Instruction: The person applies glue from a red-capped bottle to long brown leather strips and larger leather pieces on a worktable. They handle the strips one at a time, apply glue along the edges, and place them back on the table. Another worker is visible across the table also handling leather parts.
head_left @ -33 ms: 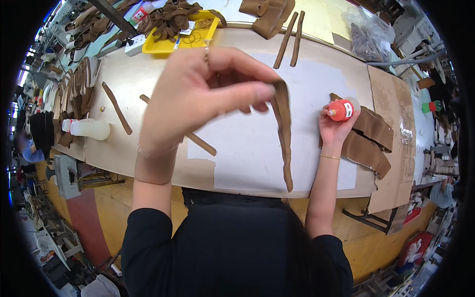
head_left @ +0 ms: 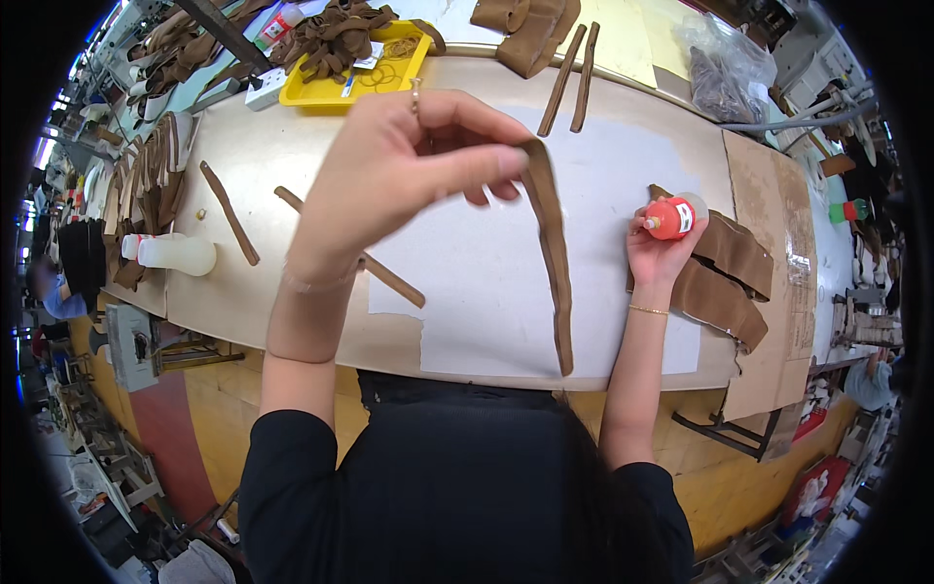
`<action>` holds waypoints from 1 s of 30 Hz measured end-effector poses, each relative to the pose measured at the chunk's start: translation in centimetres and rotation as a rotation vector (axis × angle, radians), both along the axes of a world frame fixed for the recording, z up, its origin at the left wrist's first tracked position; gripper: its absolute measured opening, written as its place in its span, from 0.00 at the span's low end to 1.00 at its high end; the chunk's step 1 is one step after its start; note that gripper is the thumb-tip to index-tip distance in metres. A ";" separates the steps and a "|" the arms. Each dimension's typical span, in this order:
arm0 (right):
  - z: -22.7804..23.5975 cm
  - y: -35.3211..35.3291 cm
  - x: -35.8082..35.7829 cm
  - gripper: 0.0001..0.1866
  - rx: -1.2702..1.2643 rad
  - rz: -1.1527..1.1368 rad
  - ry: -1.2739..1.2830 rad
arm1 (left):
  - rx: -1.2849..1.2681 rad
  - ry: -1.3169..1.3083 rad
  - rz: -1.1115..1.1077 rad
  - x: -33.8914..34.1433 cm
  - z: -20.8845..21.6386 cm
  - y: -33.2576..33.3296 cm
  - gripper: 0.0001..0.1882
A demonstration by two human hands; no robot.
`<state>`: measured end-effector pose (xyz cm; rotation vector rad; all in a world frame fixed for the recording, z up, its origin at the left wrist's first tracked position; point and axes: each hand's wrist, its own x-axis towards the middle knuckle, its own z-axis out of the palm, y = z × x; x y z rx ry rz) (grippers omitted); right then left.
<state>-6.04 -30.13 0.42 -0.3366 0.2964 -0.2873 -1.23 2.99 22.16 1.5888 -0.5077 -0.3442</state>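
Pinched between the thumb and fingertips of my left hand (head_left: pixel 384 185) is the top end of a narrow brown fabric strip (head_left: pixel 552 243). It hangs down in front of the white sheet (head_left: pixel 467 282) on the table. My right hand (head_left: pixel 653 257) is closed around a small bottle (head_left: pixel 668 218) with red on it, its narrow tip pointing left. Wide brown fabric pieces (head_left: pixel 715 298) lie beside and partly behind that hand. Two more narrow strips rest on the table, one at the left (head_left: pixel 232 214) and another (head_left: pixel 396 283) partly hidden by my left wrist.
A yellow tray (head_left: pixel 316 97) heaped with brown strips stands at the far left. White bottles (head_left: pixel 180 254) lie near the left edge by stacked brown pieces (head_left: pixel 156 175). Far back are two strips (head_left: pixel 562 83) and a plastic bag (head_left: pixel 725 73). Cardboard (head_left: pixel 773 224) covers the right end.
My left hand has shifted slightly left and up, and the strip's top end has moved with it. My right hand with the bottle stays put.
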 end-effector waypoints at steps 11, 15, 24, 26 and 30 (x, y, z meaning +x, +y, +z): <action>0.0 0.1 1.0 0.37 0.012 0.032 -0.029 | 0.286 0.213 0.289 16.9 -20.0 3.1 0.15; 0.4 0.6 1.1 0.37 -0.122 0.059 0.012 | 0.065 0.268 0.497 17.3 -21.4 3.0 0.16; 1.9 7.0 9.5 0.36 -0.629 0.139 0.011 | 0.718 -0.838 0.269 12.0 -22.0 4.1 0.22; 2.4 9.6 13.6 0.32 -0.758 0.144 -0.038 | 0.746 -0.874 0.268 11.9 -22.4 4.1 0.23; 3.8 15.0 20.0 0.26 -1.201 0.110 -0.203 | 0.781 -0.879 0.279 11.8 -22.9 3.9 0.25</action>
